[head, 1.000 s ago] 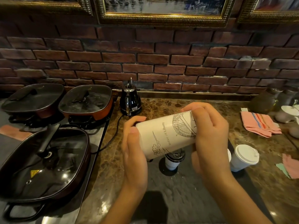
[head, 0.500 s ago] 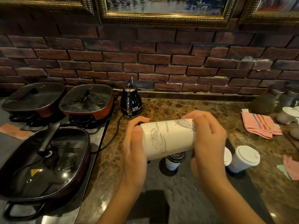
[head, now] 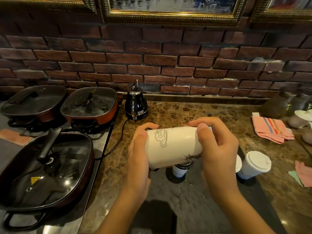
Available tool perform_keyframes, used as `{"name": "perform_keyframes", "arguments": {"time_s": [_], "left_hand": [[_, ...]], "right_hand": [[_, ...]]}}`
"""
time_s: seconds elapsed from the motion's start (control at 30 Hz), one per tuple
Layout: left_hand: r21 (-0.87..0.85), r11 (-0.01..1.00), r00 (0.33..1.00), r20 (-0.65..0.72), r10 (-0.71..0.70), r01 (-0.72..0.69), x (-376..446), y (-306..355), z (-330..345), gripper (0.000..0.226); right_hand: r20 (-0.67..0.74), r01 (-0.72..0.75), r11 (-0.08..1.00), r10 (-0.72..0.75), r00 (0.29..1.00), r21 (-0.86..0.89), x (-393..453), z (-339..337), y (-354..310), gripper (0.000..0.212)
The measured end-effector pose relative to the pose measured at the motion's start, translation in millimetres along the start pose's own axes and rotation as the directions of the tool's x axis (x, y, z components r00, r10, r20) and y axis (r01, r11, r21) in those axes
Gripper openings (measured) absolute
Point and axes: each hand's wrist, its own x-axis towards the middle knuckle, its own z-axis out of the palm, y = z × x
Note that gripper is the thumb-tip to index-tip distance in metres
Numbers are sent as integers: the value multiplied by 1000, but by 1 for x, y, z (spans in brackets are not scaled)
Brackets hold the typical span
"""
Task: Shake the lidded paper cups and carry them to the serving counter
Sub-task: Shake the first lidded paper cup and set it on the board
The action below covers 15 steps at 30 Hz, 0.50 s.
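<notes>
I hold a tall white paper cup [head: 175, 146] with line drawings sideways above the marble counter [head: 185, 112]. My left hand [head: 137, 159] grips its left end and my right hand [head: 217, 149] covers its right end; both ends are hidden by my fingers. Below it a small white cup with a dark lid [head: 180, 169] stands on a black round base. To the right stands a white-lidded paper cup [head: 255, 164], and a second white lid [head: 238, 163] shows partly behind my right hand.
Three lidded electric pans, the nearest [head: 45, 168], fill the left side. A black kettle [head: 136, 103] stands by the brick wall, its cord trailing left. A pink striped cloth [head: 271, 130], jars and dishes sit far right. More cloths [head: 303, 174] lie at the right edge.
The cup has turned about its axis in my hands and tilted, its left end lower now; the drawn cloud has moved to the top left. Both hands sank slightly.
</notes>
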Motion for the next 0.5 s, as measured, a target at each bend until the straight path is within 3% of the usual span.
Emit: {"name": "perform_keyframes", "arguments": {"time_s": [0.1, 0.2, 0.27, 0.33, 0.43, 0.5], "left_hand": [[165, 966, 980, 22, 196, -197, -5, -5, 1, 33], [245, 932, 961, 131, 242, -268, -5, -4, -3, 46], [221, 951, 966, 189, 177, -217, -1, 1, -10, 48], [165, 978, 972, 217, 89, -126, 3, 8, -18, 46], [-89, 994, 979, 201, -45, 64, 6, 12, -25, 41], [-273, 942, 965, 227, -135, 196, 7, 10, -27, 47]], "right_hand": [[-42, -272, 955, 278, 960, 116, 6, 3, 5, 21], [-36, -572, 776, 601, 799, 266, 11, 8, 15, 19], [-14, -638, 693, 681, 732, 335, 12, 11, 17, 16], [20, -640, 665, 687, 727, 385, 13, 11, 17, 14], [100, -642, 595, 691, 716, 484, 15, 12, 16, 11], [142, -630, 570, 672, 727, 527, 15, 15, 19, 23]]}}
